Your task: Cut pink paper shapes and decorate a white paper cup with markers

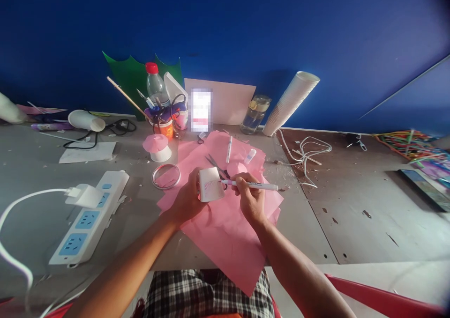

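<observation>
Fingers of left hand (pixel 190 191) around white cup (pixel 212 188), those of right hand (pixel 251 198) around slim marker (pixel 264 186)

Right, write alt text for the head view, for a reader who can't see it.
A person's left hand holds a white cup while the right hand holds a marker, its tip at the cup's pink-marked side. Below, pink paper covers part of a grey table. A power strip lies left; a tilted cup stack stands by the blue wall.
</observation>
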Available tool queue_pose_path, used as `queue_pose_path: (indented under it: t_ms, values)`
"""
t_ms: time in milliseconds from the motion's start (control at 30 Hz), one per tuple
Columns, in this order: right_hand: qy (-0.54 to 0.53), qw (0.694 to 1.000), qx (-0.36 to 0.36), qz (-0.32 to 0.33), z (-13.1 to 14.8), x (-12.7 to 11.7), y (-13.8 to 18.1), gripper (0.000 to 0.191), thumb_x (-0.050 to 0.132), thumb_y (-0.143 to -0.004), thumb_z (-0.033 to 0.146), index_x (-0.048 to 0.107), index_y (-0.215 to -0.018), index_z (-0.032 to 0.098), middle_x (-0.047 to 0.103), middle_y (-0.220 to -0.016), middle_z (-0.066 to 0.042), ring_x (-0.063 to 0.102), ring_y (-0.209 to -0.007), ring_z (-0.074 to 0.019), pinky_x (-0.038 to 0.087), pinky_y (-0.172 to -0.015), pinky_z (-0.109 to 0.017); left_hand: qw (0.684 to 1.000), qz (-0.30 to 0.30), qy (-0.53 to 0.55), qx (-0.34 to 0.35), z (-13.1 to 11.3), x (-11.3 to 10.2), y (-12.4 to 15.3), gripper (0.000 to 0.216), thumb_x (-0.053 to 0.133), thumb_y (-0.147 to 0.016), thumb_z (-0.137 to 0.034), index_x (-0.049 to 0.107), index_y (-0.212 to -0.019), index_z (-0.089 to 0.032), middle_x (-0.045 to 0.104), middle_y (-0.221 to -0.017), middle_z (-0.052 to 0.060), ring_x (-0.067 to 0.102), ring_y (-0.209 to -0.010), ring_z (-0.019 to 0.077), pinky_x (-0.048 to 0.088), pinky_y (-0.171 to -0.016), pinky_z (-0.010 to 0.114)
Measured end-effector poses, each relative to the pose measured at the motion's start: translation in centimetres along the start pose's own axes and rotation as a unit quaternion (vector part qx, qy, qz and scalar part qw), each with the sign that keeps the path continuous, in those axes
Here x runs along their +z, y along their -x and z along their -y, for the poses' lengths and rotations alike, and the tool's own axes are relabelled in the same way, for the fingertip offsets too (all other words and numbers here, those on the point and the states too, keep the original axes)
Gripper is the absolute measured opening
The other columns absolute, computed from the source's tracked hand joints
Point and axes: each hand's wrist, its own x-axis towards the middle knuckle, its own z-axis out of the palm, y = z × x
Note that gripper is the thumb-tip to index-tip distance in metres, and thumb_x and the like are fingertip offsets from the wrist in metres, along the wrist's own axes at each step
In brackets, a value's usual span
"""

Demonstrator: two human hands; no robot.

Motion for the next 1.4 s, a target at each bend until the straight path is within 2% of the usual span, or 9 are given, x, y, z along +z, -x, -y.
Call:
queue_pose_path:
  t_ms: [167, 267, 400, 533, 833, 1067, 1267, 1400]
  values:
    - [0.002, 0.999, 0.030, -0.023, 0.07, -0.19, -0.12, 0.021, 0.052, -0.081, 0.030, 0.059, -0.065, 0.018, 0.055, -0.058, 0.001, 0.048, -0.053, -0.0112, 0.037, -0.049, -0.024, 1.000, -0.007, 0.011, 0.002, 0.28, 0.08, -0.01, 0.054, 0.066, -0.072, -0.030, 0.038, -0.118, -0.023, 0.061, -0.102, 0.005, 0.064, -0.083, 0.0183, 0.049, -0.061, 0.025]
    - [-0.017, 0.999, 0.024, -0.031, -0.10, -0.38, -0.10, 0.021, 0.052, -0.083, 0.031, 0.061, -0.068, 0.018, 0.055, -0.057, 0.002, 0.048, -0.052, -0.0108, 0.037, -0.049, -0.024, 1.000, -0.009, 0.014, 0.009, 0.23, 0.10, -0.04, 0.058, 0.068, -0.071, -0.034, 0.036, -0.120, -0.024, 0.061, -0.105, 0.006, 0.064, -0.085, 0.0186, 0.050, -0.061, 0.025]
    - [-0.047, 0.999, -0.011, 0.016, -0.27, -0.40, 0.12, 0.023, 0.051, -0.087, 0.034, 0.062, -0.074, 0.019, 0.056, -0.060, 0.001, 0.046, -0.052, -0.0102, 0.038, -0.049, -0.024, 1.000, -0.006, 0.004, 0.016, 0.35, 0.08, -0.06, 0.055, 0.067, -0.072, -0.032, 0.038, -0.118, -0.023, 0.061, -0.101, 0.005, 0.063, -0.082, 0.0177, 0.049, -0.060, 0.024]
    - [-0.016, 0.998, -0.030, 0.047, -0.15, -0.11, 0.35, 0.022, 0.050, -0.088, 0.033, 0.064, -0.078, 0.019, 0.057, -0.064, 0.000, 0.046, -0.053, -0.0102, 0.038, -0.050, -0.025, 1.000, -0.007, -0.014, 0.021, 0.68, 0.10, -0.04, 0.050, 0.067, -0.072, -0.026, 0.040, -0.113, -0.022, 0.062, -0.098, 0.004, 0.062, -0.078, 0.0168, 0.047, -0.060, 0.025]
    - [0.015, 0.999, 0.029, -0.015, 0.23, -0.46, -0.17, 0.020, 0.051, -0.080, 0.025, 0.056, -0.062, 0.018, 0.049, -0.052, 0.003, 0.043, -0.049, -0.0096, 0.033, -0.047, -0.023, 1.000, -0.011, 0.016, 0.017, 0.47, 0.15, -0.20, 0.047, 0.067, -0.072, -0.026, 0.041, -0.112, -0.022, 0.061, -0.103, 0.006, 0.063, -0.085, 0.0184, 0.049, -0.062, 0.025]
    - [-0.007, 1.000, -0.001, 0.017, 0.44, -0.15, 0.05, 0.021, 0.050, -0.084, 0.031, 0.060, -0.071, 0.018, 0.060, -0.063, -0.001, 0.052, -0.056, -0.0118, 0.038, -0.049, -0.024, 1.000, -0.003, 0.011, 0.010, 0.82, 0.13, -0.16, 0.047, 0.065, -0.073, -0.024, 0.040, -0.112, -0.022, 0.062, -0.098, 0.005, 0.063, -0.085, 0.0187, 0.049, -0.064, 0.027]
    - [0.012, 1.000, 0.006, 0.011, 0.45, -0.03, 0.00, 0.021, 0.050, -0.084, 0.029, 0.059, -0.069, 0.019, 0.057, -0.061, 0.000, 0.049, -0.055, -0.0112, 0.038, -0.050, -0.024, 1.000, 0.003, 0.007, 0.012, 1.07, 0.18, -0.12, 0.049, 0.066, -0.072, -0.023, 0.040, -0.114, -0.022, 0.063, -0.098, 0.005, 0.064, -0.084, 0.0189, 0.049, -0.063, 0.026]
    - [0.018, 0.999, 0.033, -0.022, 0.25, -0.38, -0.17, 0.018, 0.051, -0.081, 0.026, 0.056, -0.065, 0.019, 0.054, -0.057, 0.002, 0.047, -0.052, -0.0107, 0.037, -0.050, -0.024, 1.000, -0.003, 0.006, 0.014, 1.00, 0.21, -0.19, 0.055, 0.067, -0.071, -0.025, 0.039, -0.118, -0.023, 0.063, -0.098, 0.005, 0.064, -0.084, 0.0192, 0.049, -0.061, 0.025]
